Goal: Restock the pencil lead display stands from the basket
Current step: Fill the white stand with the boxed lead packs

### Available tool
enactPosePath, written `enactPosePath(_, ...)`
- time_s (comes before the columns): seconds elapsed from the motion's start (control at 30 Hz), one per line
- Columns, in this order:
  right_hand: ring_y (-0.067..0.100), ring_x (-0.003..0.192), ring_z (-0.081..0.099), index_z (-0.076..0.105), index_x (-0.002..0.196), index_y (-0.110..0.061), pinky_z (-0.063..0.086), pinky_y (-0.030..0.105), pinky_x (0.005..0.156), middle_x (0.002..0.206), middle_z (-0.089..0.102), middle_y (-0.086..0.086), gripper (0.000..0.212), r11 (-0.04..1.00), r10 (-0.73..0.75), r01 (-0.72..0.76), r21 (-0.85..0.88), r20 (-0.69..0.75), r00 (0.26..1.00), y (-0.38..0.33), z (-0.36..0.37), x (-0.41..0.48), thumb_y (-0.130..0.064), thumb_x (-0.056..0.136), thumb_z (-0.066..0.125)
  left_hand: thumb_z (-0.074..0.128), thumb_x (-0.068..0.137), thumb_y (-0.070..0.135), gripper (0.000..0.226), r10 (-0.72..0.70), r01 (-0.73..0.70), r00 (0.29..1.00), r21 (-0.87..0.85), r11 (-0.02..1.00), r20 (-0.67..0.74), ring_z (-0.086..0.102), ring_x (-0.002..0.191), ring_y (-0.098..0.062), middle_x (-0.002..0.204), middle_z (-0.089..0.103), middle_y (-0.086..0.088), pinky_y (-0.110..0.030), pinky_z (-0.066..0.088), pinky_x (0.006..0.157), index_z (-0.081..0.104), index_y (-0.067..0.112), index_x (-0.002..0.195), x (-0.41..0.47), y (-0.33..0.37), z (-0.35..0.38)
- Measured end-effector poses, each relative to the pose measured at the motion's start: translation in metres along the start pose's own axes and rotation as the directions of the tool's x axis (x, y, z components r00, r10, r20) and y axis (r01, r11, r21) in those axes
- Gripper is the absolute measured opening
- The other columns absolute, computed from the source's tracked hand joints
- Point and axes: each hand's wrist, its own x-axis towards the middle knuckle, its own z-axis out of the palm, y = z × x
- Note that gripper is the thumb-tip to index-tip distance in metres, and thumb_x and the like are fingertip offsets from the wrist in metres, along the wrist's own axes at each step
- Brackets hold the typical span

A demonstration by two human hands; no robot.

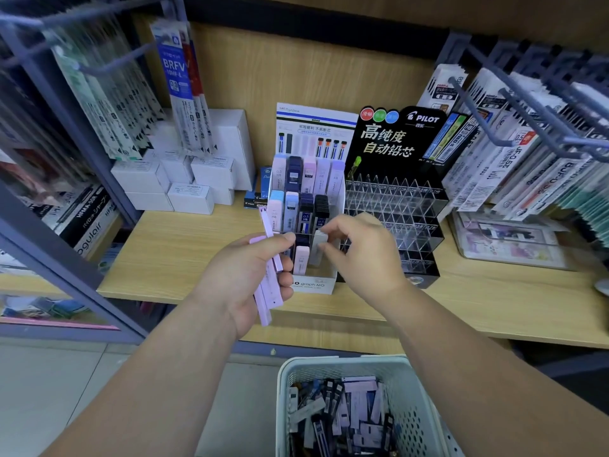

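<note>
L hand (250,278) is curled round a small bundle of lilac lead cases (272,282). They're slim flat plastic sticks w/ matte faces, fanned a bit, and the thumb presses across them. The bundle sits just left of the white card stand (314,285), touching or nearly touching its front corner; can't tell which.

R hand (359,252) pinches the top of a pale grey case (319,245) btwn thumb and fingertips, other fingers loosely bent. That case leans slightly in the front row of the stand, next to a pink-white one (301,262) that stands upright.

The white stand is stepped cardboard w/ three tiers. Back rows hold pastel blue, lilac, pink, navy and black cases, all rectangular w/ printed labels. A printed header card rises behind.

Just right of it, touching or close, is the black Pilot stand (395,206). It has a glossy black header w/ white lettering and a grid of clear acrylic cells w/ pointed dividers; most cells look see-through.

Both stands sit on a pale wood-grain shelf (184,252). Plain white cartons (184,179) are stacked at left. Bagged refills hang on grey wire hooks on both sides (178,84).

The basket (333,366) is below on the floor, near the bottom edge. It's white plastic w/ perforated walls and a rounded rim, holding a loose heap of lilac, black and clear lead cases (356,407).
</note>
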Motion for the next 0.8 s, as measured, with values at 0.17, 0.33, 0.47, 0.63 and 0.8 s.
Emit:
enactPosePath(0.17,0.023,0.084,0.057,0.076,0.089,-0.016,0.043,0.029,0.075,0.080,0.069,-0.003,0.018,0.990,-0.089,0.085,-0.116,-0.029,0.996,0.001,0.006,-0.002,-0.013,0.074,0.086,0.077,0.085,0.024,0.028,0.007,-0.007,1.000,-0.005,1.000,0.000,0.053,0.049,-0.019,0.064,0.060,-0.006,-0.029,0.048,0.049,0.070,0.010,0.108,-0.001,0.001,0.000)
enactPosePath(0.33,0.027,0.083,0.057,0.073,0.086,-0.015,0.044,0.033,0.075,0.085,0.064,-0.001,0.019,0.981,-0.050,0.036,-0.192,-0.069,0.996,0.002,0.013,-0.002,-0.011,0.072,0.085,0.074,0.086,0.022,0.032,-0.006,0.006,1.000,0.006,1.000,0.019,0.053,0.049,-0.019,0.065,0.061,-0.006,-0.029,0.047,0.051,0.068,0.008,0.114,-0.003,0.001,0.002)
enactPosePath(0.47,0.027,0.081,0.056,0.075,0.084,-0.015,0.045,0.032,0.073,0.083,0.064,-0.001,0.015,0.979,-0.082,0.066,-0.191,-0.073,0.994,0.001,0.010,0.002,-0.014,0.073,0.085,0.067,0.084,0.018,0.030,-0.028,0.029,0.998,-0.012,1.000,0.057,0.051,0.051,-0.020,0.066,0.059,-0.007,-0.030,0.047,0.053,0.071,0.003,0.109,-0.005,0.000,0.001)
enactPosePath(0.63,0.008,0.080,0.058,0.075,0.090,-0.021,0.046,0.025,0.074,0.080,0.066,-0.013,0.006,0.988,0.035,-0.035,0.151,0.003,0.999,-0.016,-0.015,0.001,-0.026,0.091,0.072,0.062,0.089,0.014,0.021,-0.012,0.007,0.993,0.042,0.999,0.115,0.051,0.052,-0.020,0.070,0.061,-0.008,-0.029,0.046,0.053,0.075,0.007,0.104,-0.006,0.000,0.003)
enactPosePath(0.8,0.001,0.060,0.063,0.073,0.094,-0.009,0.044,0.012,0.056,0.067,0.070,-0.008,0.009,0.576,0.275,-0.412,0.706,0.308,0.911,-0.049,-0.045,0.001,-0.011,0.097,0.065,0.074,0.084,0.012,0.020,0.019,-0.058,0.985,0.226,0.972,0.170,0.046,0.048,-0.016,0.071,0.064,-0.007,-0.026,0.043,0.047,0.072,0.007,0.103,-0.009,-0.005,0.010)
